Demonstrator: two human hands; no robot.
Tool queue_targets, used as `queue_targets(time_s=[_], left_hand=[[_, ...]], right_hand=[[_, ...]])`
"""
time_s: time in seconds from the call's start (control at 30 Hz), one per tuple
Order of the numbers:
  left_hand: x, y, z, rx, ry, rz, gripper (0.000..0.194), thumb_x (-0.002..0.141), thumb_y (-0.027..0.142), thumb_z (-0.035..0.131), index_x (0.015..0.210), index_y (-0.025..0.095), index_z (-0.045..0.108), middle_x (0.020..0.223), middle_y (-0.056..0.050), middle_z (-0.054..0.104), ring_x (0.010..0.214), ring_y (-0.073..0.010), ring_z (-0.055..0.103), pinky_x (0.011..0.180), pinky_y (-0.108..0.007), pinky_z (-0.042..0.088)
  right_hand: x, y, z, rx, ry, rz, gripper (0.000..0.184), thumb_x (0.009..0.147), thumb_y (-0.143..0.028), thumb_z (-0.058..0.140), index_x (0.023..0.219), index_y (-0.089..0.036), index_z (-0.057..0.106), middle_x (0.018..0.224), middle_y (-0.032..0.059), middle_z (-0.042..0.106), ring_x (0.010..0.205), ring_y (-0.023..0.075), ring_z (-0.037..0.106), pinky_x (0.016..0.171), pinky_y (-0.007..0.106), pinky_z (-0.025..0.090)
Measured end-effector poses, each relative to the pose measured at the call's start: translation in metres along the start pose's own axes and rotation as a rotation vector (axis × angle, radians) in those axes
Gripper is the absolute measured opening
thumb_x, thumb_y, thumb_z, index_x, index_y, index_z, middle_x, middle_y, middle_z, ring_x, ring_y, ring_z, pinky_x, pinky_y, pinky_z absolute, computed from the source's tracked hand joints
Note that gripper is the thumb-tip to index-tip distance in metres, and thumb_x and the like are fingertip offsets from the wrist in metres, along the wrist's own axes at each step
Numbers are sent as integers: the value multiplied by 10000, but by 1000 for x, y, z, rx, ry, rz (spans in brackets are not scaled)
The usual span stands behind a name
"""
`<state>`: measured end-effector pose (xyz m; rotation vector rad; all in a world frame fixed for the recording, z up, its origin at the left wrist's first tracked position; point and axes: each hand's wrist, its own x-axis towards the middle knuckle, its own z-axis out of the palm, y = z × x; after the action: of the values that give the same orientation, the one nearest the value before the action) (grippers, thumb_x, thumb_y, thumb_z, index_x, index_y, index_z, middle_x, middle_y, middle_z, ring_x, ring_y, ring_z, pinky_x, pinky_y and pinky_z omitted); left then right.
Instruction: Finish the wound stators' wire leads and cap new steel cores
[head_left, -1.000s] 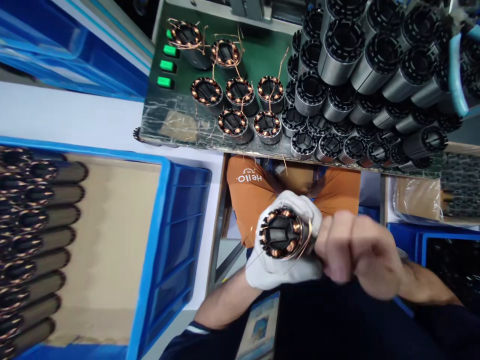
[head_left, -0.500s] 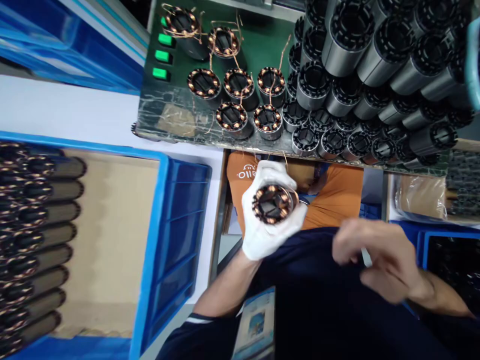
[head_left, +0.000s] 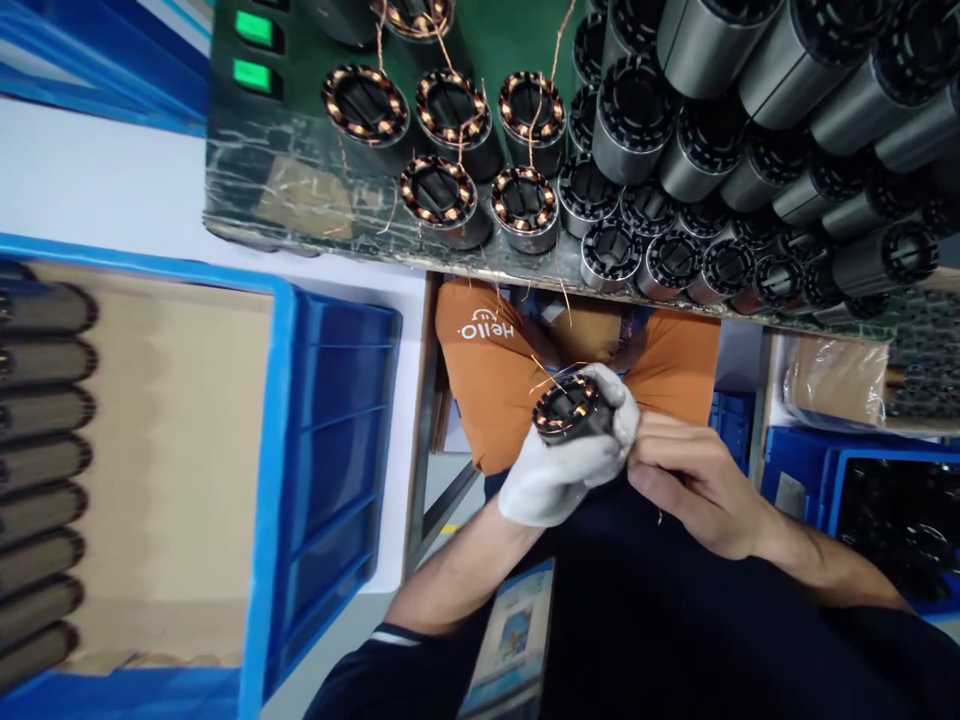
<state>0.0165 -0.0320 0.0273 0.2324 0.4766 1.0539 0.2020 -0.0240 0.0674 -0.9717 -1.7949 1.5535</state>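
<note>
My left hand [head_left: 574, 460], in a white glove, is wrapped round a motor stator [head_left: 564, 418] with copper windings. The stator is tilted, its wound end facing up and to the left, and loose copper wire ends stick out over it. Bare and closed, my right hand [head_left: 694, 475] meets the glove's fingertips at the stator's other end. Its fingertips are pressed together; what they grip is hidden. A thin wire-like end shows just below that hand.
On the green bench [head_left: 300, 190] stand several wound stators [head_left: 442, 200] and, to the right, stacked unwound stators [head_left: 637, 110]. A blue crate [head_left: 281, 420] at left holds rows of stators [head_left: 45, 410]. Another blue crate [head_left: 836, 490] with dark parts is at right.
My right hand has moved left and closed beside my left hand. The stator has turned from facing up to tilting left, and has shifted slightly right. The view has moved closer to the bench.
</note>
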Motion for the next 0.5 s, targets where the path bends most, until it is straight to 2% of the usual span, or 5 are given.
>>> queue_targets(time_s=[0.07, 0.13, 0.27, 0.4, 0.5], left_hand=[[4, -1, -1, -11, 39, 22, 459, 760, 423, 1010, 1005, 234, 671, 881, 32, 615, 549, -51, 445, 469, -191, 353], [4, 3, -4, 65, 83, 15, 463, 738, 429, 1027, 1025, 221, 730, 939, 9, 672, 682, -106, 605, 613, -229, 518], [2, 10, -6, 191, 124, -75, 546, 840, 496, 1000, 1251, 215, 776, 1010, -41, 767, 927, -208, 745, 924, -338, 640], [6, 6, -7, 123, 210, 26, 530, 761, 446, 1055, 1102, 218, 718, 881, 12, 723, 687, -113, 640, 625, -220, 530], [12, 6, -11, 137, 273, 109, 449, 804, 441, 984, 996, 237, 632, 781, 57, 639, 515, -75, 485, 464, -207, 369]], right_hand=[[7, -8, -5, -66, 67, -110, 388, 1096, -238, 649, 735, -216, 507, 1002, 63, 661, 787, 155, 554, 712, 324, 491], [17, -13, -6, 24, 106, -213, 341, 1038, -182, 666, 743, -218, 497, 1149, 81, 731, 778, 142, 583, 721, 331, 541], [31, -9, 6, 78, 33, -294, 325, 1020, -109, 636, 771, -242, 475, 856, 11, 688, 668, 116, 543, 613, 271, 500], [12, -5, 14, -244, -44, -300, 298, 1056, -115, 577, 809, -252, 481, 857, 20, 654, 709, 130, 527, 603, 290, 440], [-20, -13, -2, -260, -212, -207, 292, 1029, -109, 587, 798, -254, 480, 789, -11, 610, 657, 128, 498, 575, 324, 367]])
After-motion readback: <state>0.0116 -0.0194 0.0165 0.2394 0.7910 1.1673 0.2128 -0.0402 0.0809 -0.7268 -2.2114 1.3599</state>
